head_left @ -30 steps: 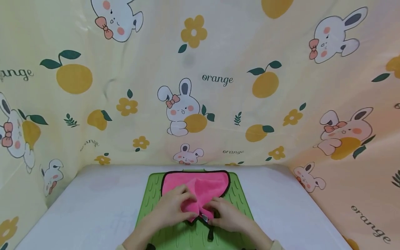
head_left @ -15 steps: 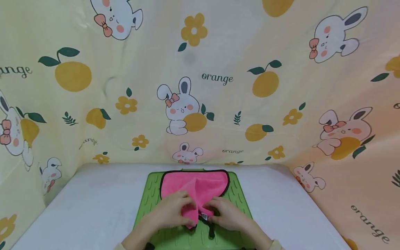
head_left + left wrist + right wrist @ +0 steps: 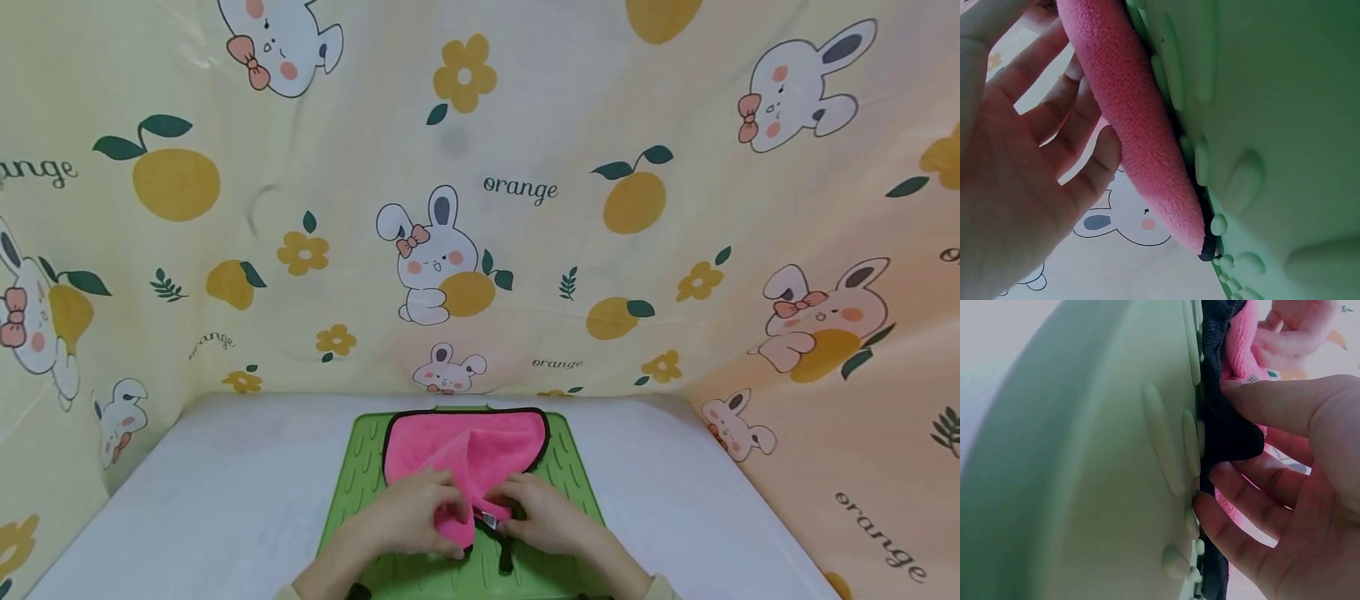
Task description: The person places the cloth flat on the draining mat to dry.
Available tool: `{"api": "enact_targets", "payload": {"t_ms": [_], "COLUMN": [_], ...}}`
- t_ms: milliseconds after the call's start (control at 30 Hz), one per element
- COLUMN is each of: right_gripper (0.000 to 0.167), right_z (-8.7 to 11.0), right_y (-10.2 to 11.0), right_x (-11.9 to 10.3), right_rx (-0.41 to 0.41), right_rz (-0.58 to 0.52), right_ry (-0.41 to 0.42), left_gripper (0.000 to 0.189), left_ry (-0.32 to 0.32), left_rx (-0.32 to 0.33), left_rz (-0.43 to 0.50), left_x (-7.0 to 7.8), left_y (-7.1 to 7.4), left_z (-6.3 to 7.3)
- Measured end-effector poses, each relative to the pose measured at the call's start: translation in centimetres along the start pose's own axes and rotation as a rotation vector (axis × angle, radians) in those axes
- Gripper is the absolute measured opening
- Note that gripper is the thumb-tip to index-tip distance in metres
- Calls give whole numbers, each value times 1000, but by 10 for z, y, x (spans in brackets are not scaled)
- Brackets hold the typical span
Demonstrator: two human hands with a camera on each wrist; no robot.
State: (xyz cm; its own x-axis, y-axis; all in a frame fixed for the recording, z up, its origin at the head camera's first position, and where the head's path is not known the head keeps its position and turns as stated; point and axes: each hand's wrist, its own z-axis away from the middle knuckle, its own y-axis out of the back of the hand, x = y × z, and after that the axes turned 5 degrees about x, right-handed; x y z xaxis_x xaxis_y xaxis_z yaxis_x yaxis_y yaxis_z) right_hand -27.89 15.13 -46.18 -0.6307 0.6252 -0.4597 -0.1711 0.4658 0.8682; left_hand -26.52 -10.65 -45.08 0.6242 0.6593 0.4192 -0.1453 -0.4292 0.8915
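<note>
A pink plush cloth (image 3: 491, 454) with black trim and a white label (image 3: 489, 520) lies on a green ridged board (image 3: 345, 483), its near part bunched and folded. My left hand (image 3: 412, 512) holds the left fold, thumb near its dark corner. In the left wrist view several fingers (image 3: 1054, 109) lie along the fold, partly hidden behind it, and the thumb tip is out of frame. My right hand (image 3: 547, 517) pinches the black edge (image 3: 1232, 437) of the cloth between thumb and fingers. A black tab (image 3: 506, 557) hangs beside the right thumb.
The board rests on a white table (image 3: 232, 483). Behind and on both sides stands a cream curtain (image 3: 517, 275) printed with rabbits and oranges. A small black piece (image 3: 360, 591) sits by the board's near left edge.
The left hand has shifted slightly toward me, drawing the left fold of the cloth down and apart from the right part. The right hand has stayed almost in place.
</note>
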Motion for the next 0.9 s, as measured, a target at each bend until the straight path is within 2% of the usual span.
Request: {"api": "enact_targets", "payload": {"t_ms": [167,267,600,733,900], "right_gripper": [29,29,28,27,25], "right_z": [0,1,2,3,2], "right_y": [0,1,3,4,11], "right_x": [0,0,2,7,14], "right_rx": [4,-1,-24,-16,12], "right_rz": [6,-2,-27,-63,-124], "right_ry": [12,8,-12,-19,-10], "left_gripper": [17,13,8,9,8], "left_ry": [-21,-10,-1,10,6], "left_rx": [-9,-19,-38,-47,-33], "left_rz": [19,35,52,85,145], "left_x": [1,2,1,0,-3], "left_y": [0,-1,1,6,21], "left_z": [0,1,1,3,6]}}
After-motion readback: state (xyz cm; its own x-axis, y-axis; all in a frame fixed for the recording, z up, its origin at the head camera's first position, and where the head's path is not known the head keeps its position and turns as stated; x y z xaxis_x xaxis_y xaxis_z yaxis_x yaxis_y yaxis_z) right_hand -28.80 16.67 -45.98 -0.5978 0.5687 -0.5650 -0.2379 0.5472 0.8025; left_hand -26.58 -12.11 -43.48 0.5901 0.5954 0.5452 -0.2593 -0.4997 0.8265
